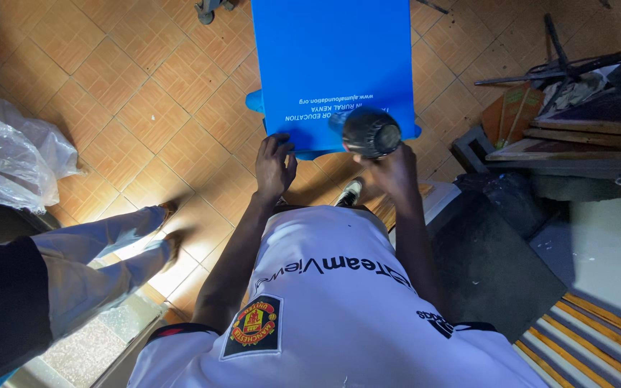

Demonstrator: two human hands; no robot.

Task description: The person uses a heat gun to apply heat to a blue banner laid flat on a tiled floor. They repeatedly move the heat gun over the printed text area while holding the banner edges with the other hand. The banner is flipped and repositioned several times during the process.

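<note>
A blue fabric sheet (325,50) with white print lies stretched out ahead of me over a tiled floor. My left hand (273,167) rests on its near edge, fingers spread and pressing down. My right hand (391,171) grips a dark round-nosed tool (370,132), a heat gun or dryer by its shape, with its nozzle pointing toward the printed area of the sheet. I wear a white shirt with a crest.
Another person's legs in light trousers (102,251) stand at the left. A clear plastic bag (8,154) lies far left. Wooden frames and clutter (576,129) sit at the right, with a dark board (497,259) and a striped surface (591,330) below.
</note>
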